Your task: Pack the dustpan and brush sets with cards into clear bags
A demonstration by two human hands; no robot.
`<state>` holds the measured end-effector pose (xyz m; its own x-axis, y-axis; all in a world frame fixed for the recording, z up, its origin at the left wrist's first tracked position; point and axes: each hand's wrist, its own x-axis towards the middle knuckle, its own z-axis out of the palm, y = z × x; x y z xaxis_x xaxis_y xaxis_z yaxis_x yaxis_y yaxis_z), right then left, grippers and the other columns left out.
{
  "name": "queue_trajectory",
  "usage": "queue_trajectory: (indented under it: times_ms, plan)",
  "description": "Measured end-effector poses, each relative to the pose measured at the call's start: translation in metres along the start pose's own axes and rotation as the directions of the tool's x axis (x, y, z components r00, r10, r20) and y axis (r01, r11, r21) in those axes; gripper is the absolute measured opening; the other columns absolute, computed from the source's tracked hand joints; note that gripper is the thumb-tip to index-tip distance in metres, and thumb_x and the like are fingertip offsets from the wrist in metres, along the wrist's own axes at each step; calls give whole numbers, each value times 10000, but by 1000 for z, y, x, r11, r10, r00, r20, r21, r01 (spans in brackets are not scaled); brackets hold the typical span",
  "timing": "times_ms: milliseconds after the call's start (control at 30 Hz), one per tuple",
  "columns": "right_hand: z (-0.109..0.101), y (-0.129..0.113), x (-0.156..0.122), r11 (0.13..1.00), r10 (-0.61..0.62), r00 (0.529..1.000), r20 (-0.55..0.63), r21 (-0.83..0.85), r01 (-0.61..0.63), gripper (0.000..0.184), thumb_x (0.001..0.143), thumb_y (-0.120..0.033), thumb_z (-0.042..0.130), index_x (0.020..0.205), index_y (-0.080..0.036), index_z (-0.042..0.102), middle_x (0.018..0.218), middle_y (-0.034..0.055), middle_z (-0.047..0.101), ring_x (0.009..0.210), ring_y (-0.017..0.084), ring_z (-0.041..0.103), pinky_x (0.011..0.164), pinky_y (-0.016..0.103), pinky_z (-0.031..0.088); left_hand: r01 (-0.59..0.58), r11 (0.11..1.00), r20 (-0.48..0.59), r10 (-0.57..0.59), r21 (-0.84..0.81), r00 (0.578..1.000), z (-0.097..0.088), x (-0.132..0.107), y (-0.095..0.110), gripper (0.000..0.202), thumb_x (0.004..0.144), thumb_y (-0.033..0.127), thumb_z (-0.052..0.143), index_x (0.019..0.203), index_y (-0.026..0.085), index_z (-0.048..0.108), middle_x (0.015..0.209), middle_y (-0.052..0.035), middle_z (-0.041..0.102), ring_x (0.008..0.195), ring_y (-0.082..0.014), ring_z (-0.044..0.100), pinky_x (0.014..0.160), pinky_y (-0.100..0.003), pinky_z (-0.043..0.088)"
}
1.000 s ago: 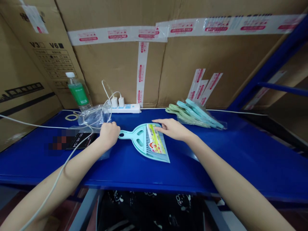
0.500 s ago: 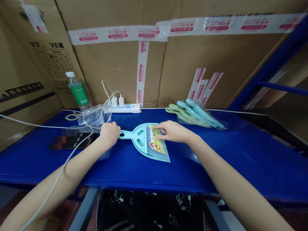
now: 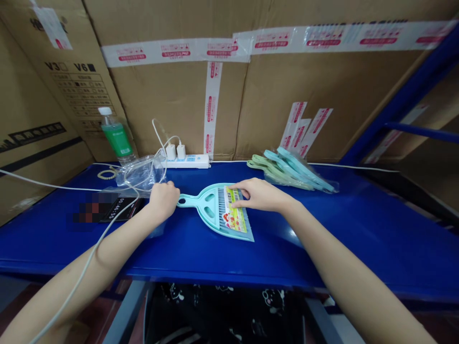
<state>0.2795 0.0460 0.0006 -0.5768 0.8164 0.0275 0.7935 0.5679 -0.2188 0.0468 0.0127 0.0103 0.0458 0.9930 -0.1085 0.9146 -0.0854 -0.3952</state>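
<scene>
A light-blue dustpan (image 3: 205,226) lies flat on the blue table, its handle pointing left. A small brush with grey bristles (image 3: 221,204) is nested in it. Across the bristles is a yellow and white printed label (image 3: 234,220). My left hand (image 3: 164,199) is closed at the tip of the dustpan's handle; its fingertips are partly hidden. From the right, my right hand (image 3: 256,195) reaches over the pan, thumb and fingers closed on the upper part of the label.
Bagged green and light-blue brush sets (image 3: 292,169) lie back right. Behind my left hand are crumpled clear plastic (image 3: 141,174), a power strip (image 3: 197,161), a bottle (image 3: 118,136) and a dark timer screen (image 3: 120,209). A white cable (image 3: 91,260) crosses my left forearm.
The label has shifted and turned slightly on the bristles with the small motion of my right hand. My left hand and the dustpan stay in place.
</scene>
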Motion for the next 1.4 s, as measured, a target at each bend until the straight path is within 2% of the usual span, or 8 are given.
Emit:
queue_trajectory:
  times_ms: [200,733,1033,1400]
  plan:
    - [-1,-4,0,1000,8,999,54,-30,-7,562,757,-497,631,1203,-156,625,667,49,598,569,165,497,520,270,292,-9,1000,6,9,16,1000,0,0,0,379,780,-2,387,1018,77,671,1029,-206,629,997,-270,617,744,-307,431]
    - [0,-4,0,999,11,997,78,29,-13,597,785,-514,574,1257,-148,577,686,44,596,570,158,484,520,265,284,-18,999,-6,18,31,1000,0,0,1,351,786,-14,414,1012,55,674,1011,-216,633,981,-277,630,756,-314,450]
    - [0,-6,-1,1000,5,995,104,-18,-4,637,809,-515,522,1323,-138,501,774,77,628,641,195,546,536,280,325,-17,999,9,16,45,1000,0,1,1,351,789,-11,409,1013,61,670,1021,-205,632,977,-266,631,755,-306,452]
    - [3,-3,1,1000,29,989,148,8,-30,666,798,-543,504,1335,-150,484,849,100,652,710,228,594,582,299,386,-18,999,4,18,35,1000,2,2,0,368,784,-7,397,1019,68,669,1026,-205,625,983,-267,625,753,-312,444]
